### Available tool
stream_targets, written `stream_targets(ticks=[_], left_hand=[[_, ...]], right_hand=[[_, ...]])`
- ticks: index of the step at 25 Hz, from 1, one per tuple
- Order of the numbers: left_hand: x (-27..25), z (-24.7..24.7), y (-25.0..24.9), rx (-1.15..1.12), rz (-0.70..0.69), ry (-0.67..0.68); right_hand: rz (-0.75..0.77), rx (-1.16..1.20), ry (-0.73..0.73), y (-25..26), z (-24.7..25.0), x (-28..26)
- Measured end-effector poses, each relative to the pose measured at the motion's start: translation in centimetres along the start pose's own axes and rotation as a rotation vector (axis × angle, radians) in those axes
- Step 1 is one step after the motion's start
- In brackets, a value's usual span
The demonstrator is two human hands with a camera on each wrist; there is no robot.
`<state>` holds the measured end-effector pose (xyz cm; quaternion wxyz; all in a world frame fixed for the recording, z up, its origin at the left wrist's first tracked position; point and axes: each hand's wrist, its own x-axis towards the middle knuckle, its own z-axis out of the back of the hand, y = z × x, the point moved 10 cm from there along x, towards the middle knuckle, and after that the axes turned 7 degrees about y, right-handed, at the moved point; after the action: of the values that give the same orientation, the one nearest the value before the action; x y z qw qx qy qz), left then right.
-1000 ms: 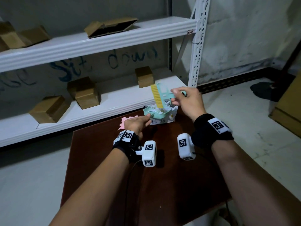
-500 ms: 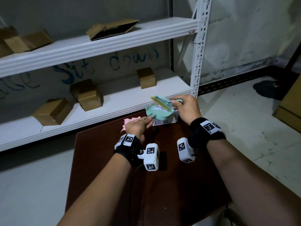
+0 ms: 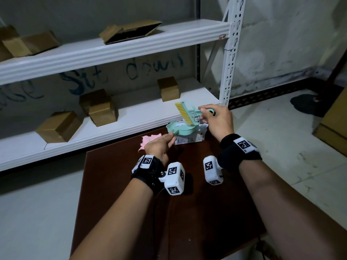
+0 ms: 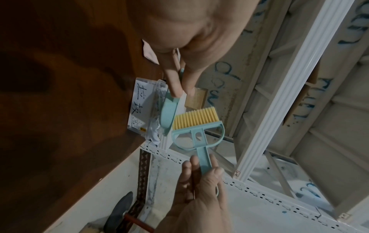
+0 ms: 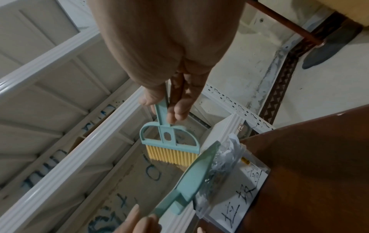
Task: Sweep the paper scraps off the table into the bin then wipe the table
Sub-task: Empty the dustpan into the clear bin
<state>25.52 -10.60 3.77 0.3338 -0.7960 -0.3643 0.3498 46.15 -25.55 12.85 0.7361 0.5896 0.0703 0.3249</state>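
Overhead, the left hand [image 3: 159,145] pinches the handle of a teal dustpan [image 3: 180,130], thumb and forefinger closed on it, holding the pan over the bin [image 3: 189,140] at the far edge of the brown desk [image 3: 187,212]; the right hand [image 3: 217,121] grips the handle of a teal brush [image 3: 187,114], its fingers [image 3: 203,117] curled round it, the yellow bristles standing just above the pan; white paper scraps [image 3: 178,125] lie in the pan; a pink cloth [image 3: 148,140] sits on the desk just left of the left hand, partly hidden by it.

From the left wrist the pan [image 4: 168,115] shows edge-on, tilted, with the bin [image 4: 139,105] beside it: a small white box with handwritten characters on its side and a clear plastic liner holding crumpled scraps [image 4: 154,134]; the brush [image 4: 194,126] is seen flat, bristles [image 4: 193,120] just beside the pan's rim; whether they touch I cannot tell; the right hand [image 4: 199,197] holds the handle low in frame.

From the right wrist the brush [image 5: 169,145] hangs bristles down beside the pan [image 5: 191,178]; the bin [image 5: 239,189] lies under the pan, liner bunched with paper [image 5: 225,157]; only the left fingertips [image 5: 139,220] appear, on the pan handle.

Behind the desk a white shelf [image 3: 112,53] carries brown boxes [image 3: 102,107]; only the head view shows those.
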Motion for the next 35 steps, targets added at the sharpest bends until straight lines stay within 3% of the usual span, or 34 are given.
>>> stream_targets(ticks=[10,18,28,35], left_hand=[[-0.4,0.4,0.0,-0.005,-0.015,0.004],[-0.4,0.9,0.7,0.0,0.012,0.013],[-0.4,1.4,1.2,-0.014,-0.012,0.035],[-1.0,2.1,1.2,-0.018,0.014,0.02]], right_hand=[[-0.021,-0.236,0.137,-2.0,-3.0,0.1],[-0.023,0.004,0.026,-0.5,-2.3,0.1],[-0.146,0.029,0.184,-3.8,-5.8,-0.6],[-0.183,0.278,0.051,-3.5,-3.8,0.4]])
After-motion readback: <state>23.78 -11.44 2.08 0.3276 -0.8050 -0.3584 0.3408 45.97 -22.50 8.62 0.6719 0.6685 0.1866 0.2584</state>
